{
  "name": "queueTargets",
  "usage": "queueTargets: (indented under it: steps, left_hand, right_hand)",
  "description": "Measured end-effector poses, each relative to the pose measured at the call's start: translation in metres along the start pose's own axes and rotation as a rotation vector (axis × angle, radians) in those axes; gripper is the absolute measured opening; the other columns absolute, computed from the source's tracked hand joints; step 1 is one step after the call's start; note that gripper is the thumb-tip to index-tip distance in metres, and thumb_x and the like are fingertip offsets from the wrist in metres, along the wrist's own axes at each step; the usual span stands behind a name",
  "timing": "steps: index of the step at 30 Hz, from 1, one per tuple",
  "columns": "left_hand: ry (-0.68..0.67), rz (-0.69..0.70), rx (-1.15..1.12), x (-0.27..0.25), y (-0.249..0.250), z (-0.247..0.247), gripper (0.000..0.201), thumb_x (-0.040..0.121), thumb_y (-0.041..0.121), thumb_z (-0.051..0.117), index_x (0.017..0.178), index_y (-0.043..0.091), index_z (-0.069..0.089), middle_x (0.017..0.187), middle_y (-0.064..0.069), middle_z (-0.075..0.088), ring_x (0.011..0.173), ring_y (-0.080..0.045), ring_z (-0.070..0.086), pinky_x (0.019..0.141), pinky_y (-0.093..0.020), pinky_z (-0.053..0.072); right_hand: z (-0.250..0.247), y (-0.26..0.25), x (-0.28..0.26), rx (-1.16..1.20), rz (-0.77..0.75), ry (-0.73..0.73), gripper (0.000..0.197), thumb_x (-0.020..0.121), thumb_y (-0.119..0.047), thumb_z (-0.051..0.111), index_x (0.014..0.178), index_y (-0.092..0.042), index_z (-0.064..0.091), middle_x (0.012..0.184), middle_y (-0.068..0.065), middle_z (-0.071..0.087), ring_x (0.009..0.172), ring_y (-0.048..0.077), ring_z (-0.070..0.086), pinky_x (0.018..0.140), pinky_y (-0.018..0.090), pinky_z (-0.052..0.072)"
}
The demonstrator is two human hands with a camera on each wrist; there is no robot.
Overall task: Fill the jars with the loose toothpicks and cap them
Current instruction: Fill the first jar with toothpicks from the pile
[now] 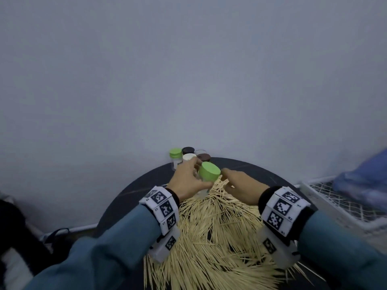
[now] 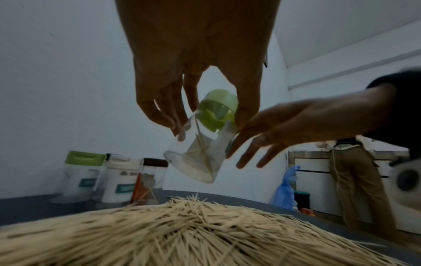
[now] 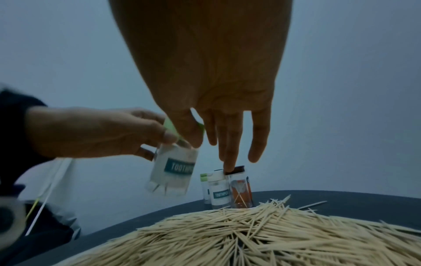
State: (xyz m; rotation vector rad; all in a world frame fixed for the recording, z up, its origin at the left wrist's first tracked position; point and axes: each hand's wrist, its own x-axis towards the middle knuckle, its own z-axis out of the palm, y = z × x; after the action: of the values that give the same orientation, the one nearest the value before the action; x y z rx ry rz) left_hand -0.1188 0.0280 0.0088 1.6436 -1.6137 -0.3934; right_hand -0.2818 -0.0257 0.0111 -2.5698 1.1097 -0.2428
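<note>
Toothpicks (image 1: 211, 233): your loose heap covers the near half of the round surface (image 1: 134, 189).
Left hand (image 1: 188, 181): your fingers curl round the green-capped jar (image 1: 207, 176), tilted, lifted above the heap's far edge.
Right hand (image 1: 243, 187): beside that jar, fingers straight, spread, holding nothing.
Far edge: four capped jars (image 1: 189, 158) clustered.

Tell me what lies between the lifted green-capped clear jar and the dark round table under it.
The heap of loose pale wooden toothpicks lies under the green-capped clear jar held by the left hand, covering the dark round table; the left wrist view shows it.
</note>
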Motion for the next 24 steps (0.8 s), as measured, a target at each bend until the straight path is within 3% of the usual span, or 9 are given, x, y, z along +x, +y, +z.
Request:
queueTargets:
  steps: [5, 8, 11, 14, 17, 24]
  left_hand:
    - [-0.062, 0.019, 0.033, -0.011, 0.01, 0.03, 0.055, 0.072, 0.024, 0.079, 0.119, 0.013, 0.052, 0.103, 0.005, 0.057, 0.083, -0.004, 0.051, 0.06, -0.001, 0.037]
    - [-0.094, 0.026, 0.009, -0.016, 0.016, 0.043, 0.053, 0.071, 0.023, 0.079, 0.117, 0.015, 0.053, 0.098, 0.006, 0.057, 0.075, 0.001, 0.051, 0.057, -0.003, 0.039]
    - [-0.122, 0.058, -0.002, -0.021, 0.022, 0.051, 0.053, 0.071, 0.025, 0.08, 0.116, 0.016, 0.055, 0.1, 0.008, 0.059, 0.078, 0.003, 0.051, 0.059, -0.003, 0.039]
    - [-0.12, 0.069, -0.006, -0.025, 0.025, 0.055, 0.055, 0.069, 0.03, 0.081, 0.116, 0.014, 0.057, 0.1, 0.009, 0.06, 0.08, 0.002, 0.052, 0.061, -0.006, 0.04]
    - [-0.12, 0.084, -0.021, -0.029, 0.027, 0.056, 0.056, 0.069, 0.033, 0.081, 0.116, 0.013, 0.059, 0.103, 0.006, 0.062, 0.083, 0.0, 0.053, 0.062, -0.004, 0.04]
    - [-0.129, 0.094, -0.113, -0.033, 0.028, 0.057, 0.052, 0.071, 0.034, 0.08, 0.115, 0.013, 0.061, 0.104, 0.004, 0.065, 0.094, -0.008, 0.059, 0.075, -0.013, 0.045]
  right_hand:
    - [-0.009, 0.018, -0.021, 0.176, 0.028, 0.099, 0.039, 0.101, -0.027, 0.033, 0.136, -0.008, 0.035, 0.125, 0.01, 0.056, 0.109, 0.02, 0.055, 0.092, 0.028, 0.041]
    - [-0.009, 0.027, -0.034, 0.228, 0.059, 0.058, 0.047, 0.099, -0.039, 0.032, 0.137, -0.01, 0.035, 0.127, 0.009, 0.056, 0.109, 0.018, 0.056, 0.092, 0.028, 0.042]
    - [-0.009, 0.028, -0.045, 0.236, 0.072, 0.016, 0.056, 0.096, -0.046, 0.035, 0.14, -0.012, 0.031, 0.132, 0.008, 0.052, 0.112, 0.018, 0.054, 0.092, 0.027, 0.041]
    - [-0.006, 0.025, -0.051, 0.24, 0.067, 0.014, 0.056, 0.094, -0.045, 0.041, 0.139, -0.013, 0.033, 0.128, 0.008, 0.054, 0.099, 0.012, 0.053, 0.077, 0.018, 0.04]
    - [-0.006, 0.023, -0.054, 0.222, 0.047, 0.033, 0.05, 0.093, -0.041, 0.047, 0.133, -0.011, 0.039, 0.112, 0.004, 0.057, 0.083, 0.009, 0.05, 0.062, 0.011, 0.035]
    - [-0.015, 0.024, -0.06, 0.256, 0.034, 0.077, 0.047, 0.092, -0.039, 0.051, 0.128, -0.01, 0.044, 0.106, -0.001, 0.057, 0.084, 0.008, 0.055, 0.069, 0.016, 0.042]
